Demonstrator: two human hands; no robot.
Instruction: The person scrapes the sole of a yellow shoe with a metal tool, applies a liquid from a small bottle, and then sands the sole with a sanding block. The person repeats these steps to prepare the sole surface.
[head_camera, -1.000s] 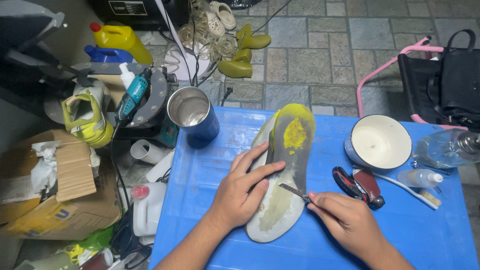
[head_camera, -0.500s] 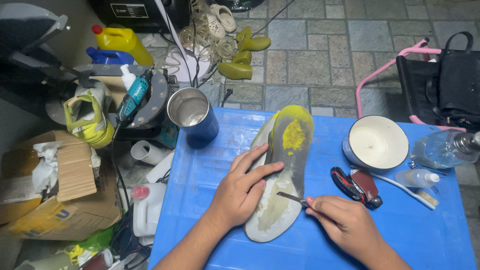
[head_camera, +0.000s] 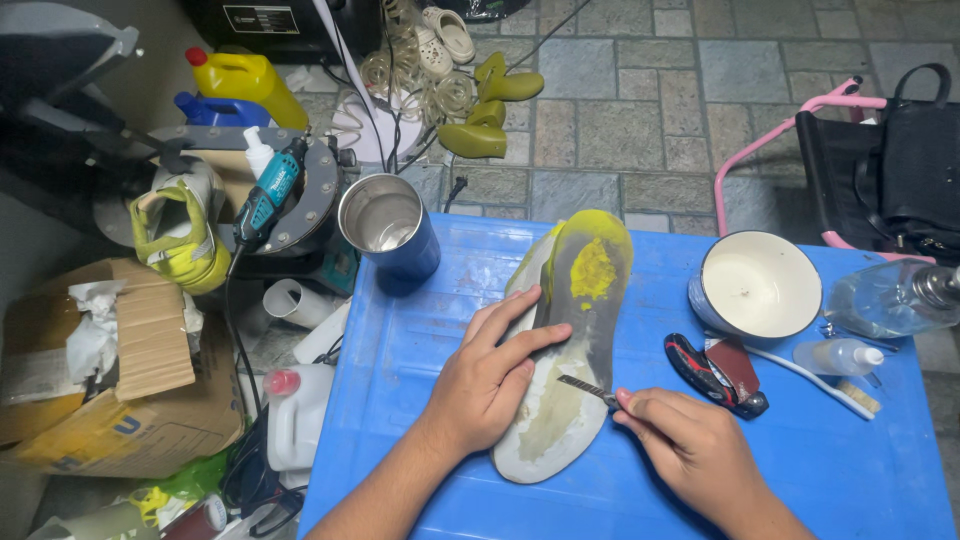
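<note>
A shoe sole (head_camera: 570, 340) lies lengthwise on the blue surface (head_camera: 420, 330), its yellow toe end pointing away. The left hand (head_camera: 490, 385) rests flat on its left edge, fingers (head_camera: 510, 315) spread open across it. The right hand (head_camera: 690, 450) has its fingers closed around a thin blade (head_camera: 585, 387), whose tip touches the sole's middle.

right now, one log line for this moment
left hand pins shoe sole | right hand scrapes with blade | blue table

Right hand (head_camera: 690, 450) grip drew blade (head_camera: 588, 388) slightly down sole (head_camera: 565, 350), nearer heel; left hand (head_camera: 490, 380) grip shifted little.
</note>
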